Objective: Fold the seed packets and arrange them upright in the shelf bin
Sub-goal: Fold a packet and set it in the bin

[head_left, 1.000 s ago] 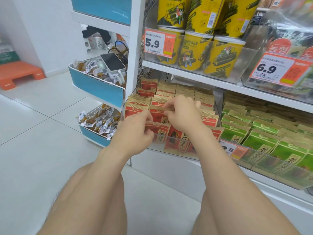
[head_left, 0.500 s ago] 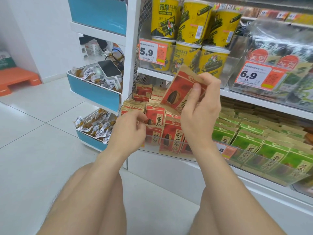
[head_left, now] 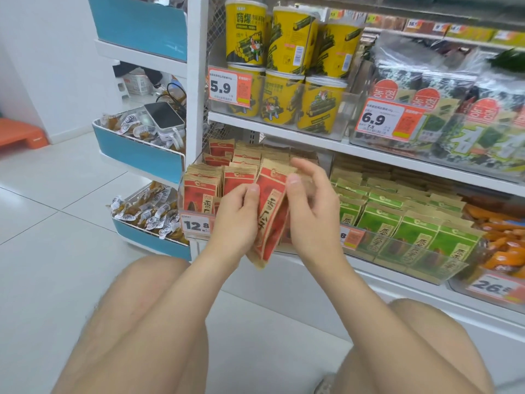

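Shelf (head_left: 284, 125): bin (head_left: 182, 200) held upright red packs (head_left: 203, 186); green packs (head_left: 380, 220) beside.
Left hand (head_left: 235, 217): pinched packet (head_left: 272, 214) edge.
Right hand (head_left: 312, 206): thumb pressed packet, fingers behind.

White tile floor (head_left: 56, 223) left & near. White wall (head_left: 42, 66) far left, orange step stool (head_left: 20, 136) at its base. White shelf unit (head_left: 196, 81) right, w/ blue-fronted side trays (head_left: 139, 156). Bright, even light.

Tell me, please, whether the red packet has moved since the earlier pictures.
Yes, downward: the red packet was level with the 5.9 price tag and is now level with the 12.8 price tag.
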Motion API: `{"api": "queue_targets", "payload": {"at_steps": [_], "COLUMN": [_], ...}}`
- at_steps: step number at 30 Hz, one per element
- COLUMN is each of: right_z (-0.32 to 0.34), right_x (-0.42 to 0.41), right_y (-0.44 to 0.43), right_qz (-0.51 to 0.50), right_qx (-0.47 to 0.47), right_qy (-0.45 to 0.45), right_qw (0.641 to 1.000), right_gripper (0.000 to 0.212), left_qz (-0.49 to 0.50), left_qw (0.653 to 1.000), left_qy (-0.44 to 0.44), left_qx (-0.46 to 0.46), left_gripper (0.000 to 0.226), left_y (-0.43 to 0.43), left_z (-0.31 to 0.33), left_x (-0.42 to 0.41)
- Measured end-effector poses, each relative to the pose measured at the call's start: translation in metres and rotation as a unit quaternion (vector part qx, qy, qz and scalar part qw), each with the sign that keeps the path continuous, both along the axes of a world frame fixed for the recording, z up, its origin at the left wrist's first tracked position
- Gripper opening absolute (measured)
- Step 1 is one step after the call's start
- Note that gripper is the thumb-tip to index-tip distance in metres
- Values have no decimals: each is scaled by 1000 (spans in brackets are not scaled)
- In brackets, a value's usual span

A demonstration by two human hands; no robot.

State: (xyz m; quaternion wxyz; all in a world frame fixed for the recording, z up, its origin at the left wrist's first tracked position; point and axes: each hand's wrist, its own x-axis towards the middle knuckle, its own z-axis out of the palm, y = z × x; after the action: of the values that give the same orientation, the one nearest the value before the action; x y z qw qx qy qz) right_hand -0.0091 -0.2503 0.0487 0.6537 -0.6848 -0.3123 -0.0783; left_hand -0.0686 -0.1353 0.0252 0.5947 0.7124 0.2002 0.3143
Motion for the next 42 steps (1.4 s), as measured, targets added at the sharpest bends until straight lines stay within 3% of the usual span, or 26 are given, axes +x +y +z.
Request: {"api": "queue_targets", "payload": {"at_steps": [2, 5, 9, 11, 14, 17, 23, 33, 42], "right_z": [-2, -9, -20, -25, -34, -41, -44, -50, -49], "right_x": [1, 2, -2, -6, -11, -14, -17, -15, -18], "right_y": [-10, -24, -37, -39, -40, -42, -50, -52, -52], "right_qz": [57, 72, 67, 59, 49, 48, 56, 74, 203], "right_qx": [-9, -70, -52, -25, -2, -5, 6, -65, -170], "right_qy": [76, 89, 148, 181, 212, 201, 191, 101, 107], "right_qw": [995, 991, 985, 981, 976, 978, 980, 990, 958], "right_gripper": [23, 26, 14, 14, 13, 13, 11, 3, 60], "left_qz": [-8, -4, -25, -50, -102, -135, -146, -118, -110], "left_qw": [996, 987, 983, 981, 973, 970, 980, 957, 932], "left_qy": [8, -4, 11, 23, 25, -1, -14, 3, -63], "left_qx": [-83, -162, -179, -185, -207, -203, -136, -265, -341], "left_gripper": [34, 15, 5, 9, 34, 42, 29, 40, 56], "left_y": [-10, -24, -35, -38, -47, -51, -49, -50, -29], "left_z": [-3, -6, -10, -9, -8, -13, -14, -17, -12], "left_x": [1, 1, 1, -3, -11, -20, -25, -26, -26]}}
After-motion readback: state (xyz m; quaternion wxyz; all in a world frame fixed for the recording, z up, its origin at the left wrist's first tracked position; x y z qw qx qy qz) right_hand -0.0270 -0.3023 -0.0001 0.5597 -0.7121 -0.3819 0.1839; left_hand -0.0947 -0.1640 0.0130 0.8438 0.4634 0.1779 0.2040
